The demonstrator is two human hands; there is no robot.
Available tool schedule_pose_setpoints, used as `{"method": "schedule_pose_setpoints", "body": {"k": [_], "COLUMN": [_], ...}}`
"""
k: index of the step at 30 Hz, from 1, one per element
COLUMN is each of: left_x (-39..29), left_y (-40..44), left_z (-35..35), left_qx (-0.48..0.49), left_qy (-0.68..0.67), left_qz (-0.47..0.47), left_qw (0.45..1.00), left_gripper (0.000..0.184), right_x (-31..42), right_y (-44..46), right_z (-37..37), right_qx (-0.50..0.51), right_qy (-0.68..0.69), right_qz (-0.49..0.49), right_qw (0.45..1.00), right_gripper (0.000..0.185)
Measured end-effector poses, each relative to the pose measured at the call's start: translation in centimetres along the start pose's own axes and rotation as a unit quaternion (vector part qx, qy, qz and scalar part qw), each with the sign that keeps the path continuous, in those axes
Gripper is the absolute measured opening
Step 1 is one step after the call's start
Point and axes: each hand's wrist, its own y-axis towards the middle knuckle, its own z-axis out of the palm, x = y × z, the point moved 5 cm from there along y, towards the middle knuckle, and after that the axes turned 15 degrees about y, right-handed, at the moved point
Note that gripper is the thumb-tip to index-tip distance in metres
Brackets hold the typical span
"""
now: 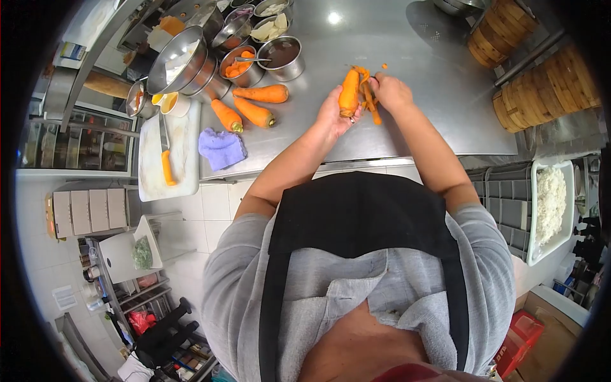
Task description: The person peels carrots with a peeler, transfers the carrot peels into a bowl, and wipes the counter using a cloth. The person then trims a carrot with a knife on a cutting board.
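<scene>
"One carrot [349, 95] in the left hand [331, 116], you noted?"

"Yes. Fingers wrapped its side, gripping it over the steel table [382, 41]."

"Right hand [394, 94]?"

"Near the carrot, fingers curled, beside orange strips [374, 116]. Couldn't tell whether it gripped anything; the view hid that."

"How did the carrot seem to handle?"

"Judged stiff and firm, modest in weight, unlikely to bruise, though its surface was probably slippery. Best hold, I reckoned, was around the thick middle, fingertips clear of the upper face."

"Farther out?"

"Three more carrots [261, 93] lay well to the left, near a purple cloth [221, 149]."
</scene>
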Motion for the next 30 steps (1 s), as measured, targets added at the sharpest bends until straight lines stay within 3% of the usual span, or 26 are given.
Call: {"method": "schedule_pose_setpoints", "body": {"k": [6, 10, 15, 19, 25, 30], "left_x": [0.0, -0.7, -2.0, -2.6, -2.3, -2.1], "left_y": [-1.0, -1.4, 0.8, 1.8, 2.1, 1.3], "left_z": [-0.9, -0.3, 0.5, 1.3, 2.1, 1.5], "left_qx": [0.029, 0.025, 0.023, -0.023, -0.035, -0.006], "left_qy": [0.024, 0.039, 0.03, 0.018, -0.01, -0.023], "left_qz": [-0.021, -0.026, 0.014, 0.02, 0.035, 0.044], "left_qw": [0.999, 0.999, 0.999, 0.999, 0.999, 0.999], "left_gripper": [0.044, 0.043, 0.041, 0.038, 0.035, 0.037], "right_x": [-0.5, 0.1, 0.9, 2.5, 2.7, 3.2], "right_y": [4.3, 1.0, -5.9, -10.0, -10.5, -8.2], "right_z": [-0.4, 0.0, -0.7, -2.5, -2.4, -1.7], "right_qx": [0.004, 0.01, -0.042, -0.079, -0.086, -0.041], "right_qy": [-0.057, -0.041, 0.059, 0.041, 0.059, 0.049], "right_qz": [0.043, 0.045, -0.032, -0.09, -0.118, -0.079], "right_qw": [0.997, 0.998, 0.997, 0.992, 0.988, 0.995], "right_gripper": [0.036, 0.036, 0.034, 0.031, 0.03, 0.032]}}
